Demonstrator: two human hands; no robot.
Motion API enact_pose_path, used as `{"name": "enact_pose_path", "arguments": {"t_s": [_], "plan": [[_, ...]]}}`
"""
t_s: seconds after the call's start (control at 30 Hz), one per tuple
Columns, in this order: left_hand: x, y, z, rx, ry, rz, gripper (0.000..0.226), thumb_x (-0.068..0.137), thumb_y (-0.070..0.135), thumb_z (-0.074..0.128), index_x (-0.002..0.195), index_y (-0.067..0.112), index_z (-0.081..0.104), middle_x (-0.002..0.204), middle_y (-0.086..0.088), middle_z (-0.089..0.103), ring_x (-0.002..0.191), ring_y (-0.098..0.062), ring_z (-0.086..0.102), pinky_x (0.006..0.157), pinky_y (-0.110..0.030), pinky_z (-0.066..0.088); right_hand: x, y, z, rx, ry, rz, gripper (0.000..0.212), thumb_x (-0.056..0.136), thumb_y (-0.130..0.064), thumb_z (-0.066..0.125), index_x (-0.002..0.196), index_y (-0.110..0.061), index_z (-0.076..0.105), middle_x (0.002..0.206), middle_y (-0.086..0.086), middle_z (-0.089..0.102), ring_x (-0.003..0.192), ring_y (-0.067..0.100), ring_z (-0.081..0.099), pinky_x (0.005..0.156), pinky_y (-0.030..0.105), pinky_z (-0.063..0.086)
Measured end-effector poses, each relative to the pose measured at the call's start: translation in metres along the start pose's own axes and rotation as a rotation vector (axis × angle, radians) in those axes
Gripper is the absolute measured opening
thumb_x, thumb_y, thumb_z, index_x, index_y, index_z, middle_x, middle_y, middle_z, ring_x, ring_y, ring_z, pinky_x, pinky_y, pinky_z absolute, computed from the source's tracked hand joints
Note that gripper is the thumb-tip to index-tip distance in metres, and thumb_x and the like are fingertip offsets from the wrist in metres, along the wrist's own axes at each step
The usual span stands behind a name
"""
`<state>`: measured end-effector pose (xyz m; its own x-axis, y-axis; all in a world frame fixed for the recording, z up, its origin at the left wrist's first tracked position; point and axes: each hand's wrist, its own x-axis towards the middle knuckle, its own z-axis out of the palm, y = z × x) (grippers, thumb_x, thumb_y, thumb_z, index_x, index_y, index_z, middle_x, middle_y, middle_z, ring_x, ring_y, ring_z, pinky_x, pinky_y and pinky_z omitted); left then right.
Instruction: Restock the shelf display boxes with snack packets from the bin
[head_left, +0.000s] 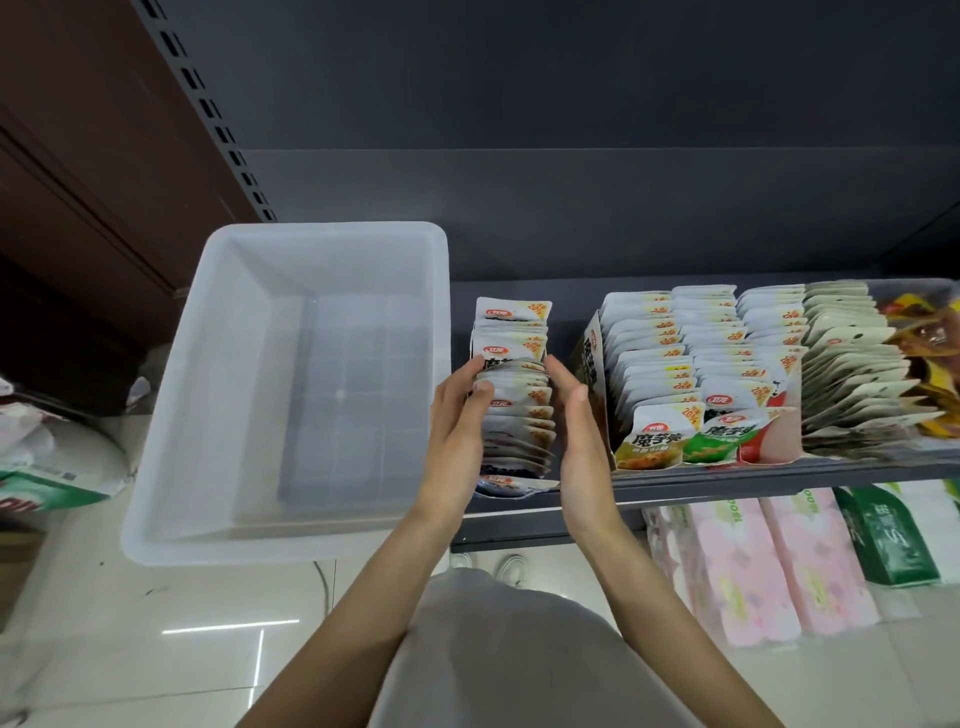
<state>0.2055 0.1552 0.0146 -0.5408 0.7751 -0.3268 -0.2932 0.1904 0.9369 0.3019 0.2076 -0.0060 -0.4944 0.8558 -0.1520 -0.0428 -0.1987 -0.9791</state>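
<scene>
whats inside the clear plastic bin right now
Nothing: the translucent bin shows only its bare ribbed floor, no snack packets. Nothing covers its inside. Both hands, left hand and right hand, flank the row of packets on the shelf.

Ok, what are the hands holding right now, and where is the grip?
Both hands hold the row of white snack packets by its long sides: left hand thumb curled over the left edge, right hand flat against the right.
</scene>
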Motion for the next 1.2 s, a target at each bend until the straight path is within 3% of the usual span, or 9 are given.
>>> {"name": "enact_pose_path", "arguments": {"t_s": [0.13, 0.3, 0.5, 0.57, 0.67, 0.77, 0.87, 1.03, 1.2], "plan": [[-0.002, -0.002, 0.005, -0.072, 0.048, -0.002, 0.033, 0.095, 0.034, 0.041, 0.128, 0.029, 0.046, 0.133, 0.000, 0.047, 0.120, -0.020, 0.051, 0.091, -0.031, 0.052, -0.005, 0.005, 0.007, 0.188, 0.085, 0.034, 0.079, 0.079, -0.077, 0.042, 0.135, -0.023, 0.048, 0.132, 0.006, 0.055, 0.121, 0.018, 0.054, 0.096, 0.034, 0.049], [-0.003, -0.008, 0.009, -0.058, 0.091, 0.068, 0.022, 0.099, 0.022, 0.042, 0.112, 0.034, 0.055, 0.128, 0.000, 0.052, 0.117, -0.018, 0.054, 0.091, -0.032, 0.053, 0.009, 0.001, 0.022, 0.278, 0.418, 0.129, 0.030, 0.098, -0.029, 0.039, 0.093, -0.018, 0.066, 0.103, 0.014, 0.063, 0.097, 0.027, 0.063, 0.077, 0.036, 0.051], [-0.002, 0.004, -0.003, -0.155, -0.103, -0.104, 0.046, 0.082, 0.057, 0.044, 0.122, 0.036, 0.051, 0.110, 0.011, 0.065, 0.095, -0.003, 0.066, 0.078, -0.021, 0.055, 0.031, -0.008, 0.026, 0.232, 0.497, 0.207, 0.045, 0.102, -0.032, 0.033, 0.079, -0.016, 0.068, 0.082, 0.005, 0.069, 0.074, 0.015, 0.068, 0.059, 0.023, 0.052], [-0.004, 0.001, -0.010, -0.034, -0.192, -0.091, 0.049, 0.082, 0.059, 0.051, 0.128, 0.042, 0.043, 0.120, 0.014, 0.059, 0.105, -0.002, 0.062, 0.084, -0.021, 0.053, 0.031, -0.009, 0.026, 0.216, 0.499, 0.195, 0.048, 0.103, -0.034, 0.032, 0.079, -0.015, 0.069, 0.078, 0.002, 0.069, 0.073, 0.013, 0.068, 0.060, 0.023, 0.052], [-0.008, -0.009, -0.015, 0.175, -0.260, 0.043, 0.077, 0.078, 0.024, 0.072, 0.138, 0.040, 0.027, 0.138, 0.013, 0.044, 0.124, -0.005, 0.048, 0.099, -0.027, 0.047, 0.025, -0.003, 0.018, 0.204, 0.376, 0.183, 0.052, 0.102, -0.042, 0.027, 0.093, -0.014, 0.070, 0.089, 0.004, 0.071, 0.086, 0.018, 0.068, 0.075, 0.032, 0.055], [-0.004, -0.010, -0.012, 0.219, -0.179, 0.069, 0.079, 0.082, 0.009, 0.070, 0.142, 0.036, 0.025, 0.130, 0.020, 0.046, 0.120, -0.003, 0.049, 0.099, -0.030, 0.047, 0.013, 0.005, -0.004, 0.238, 0.081, 0.138, 0.052, 0.100, -0.047, 0.027, 0.130, -0.015, 0.054, 0.127, 0.009, 0.060, 0.119, 0.020, 0.057, 0.100, 0.036, 0.046], [-0.002, -0.012, -0.008, 0.190, -0.151, 0.067, 0.077, 0.081, 0.005, 0.069, 0.141, 0.033, 0.029, 0.132, 0.013, 0.048, 0.120, -0.008, 0.051, 0.097, -0.028, 0.048, -0.002, 0.012, -0.018, 0.095, -0.184, 0.091, 0.061, 0.092, -0.014, 0.048, 0.148, -0.021, 0.024, 0.144, 0.003, 0.044, 0.132, 0.018, 0.044, 0.102, 0.033, 0.044], [-0.008, -0.015, -0.003, -0.012, -0.094, 0.030, 0.078, 0.080, -0.004, 0.064, 0.140, 0.034, 0.033, 0.134, 0.010, 0.051, 0.122, -0.010, 0.052, 0.099, -0.036, 0.048, -0.015, 0.014, -0.002, -0.171, -0.154, 0.002, 0.081, 0.089, 0.017, 0.040, 0.145, -0.032, 0.008, 0.144, -0.016, 0.032, 0.132, -0.003, 0.036, 0.108, 0.023, 0.035], [-0.011, -0.008, -0.007, -0.014, -0.103, 0.140, 0.079, 0.076, 0.002, 0.061, 0.143, 0.030, 0.029, 0.133, 0.013, 0.053, 0.122, -0.007, 0.051, 0.099, -0.028, 0.047, -0.017, -0.001, 0.002, -0.201, -0.099, -0.136, 0.068, 0.093, 0.000, 0.045, 0.146, -0.031, 0.015, 0.150, -0.008, 0.033, 0.137, 0.007, 0.034, 0.112, 0.029, 0.032]]}}
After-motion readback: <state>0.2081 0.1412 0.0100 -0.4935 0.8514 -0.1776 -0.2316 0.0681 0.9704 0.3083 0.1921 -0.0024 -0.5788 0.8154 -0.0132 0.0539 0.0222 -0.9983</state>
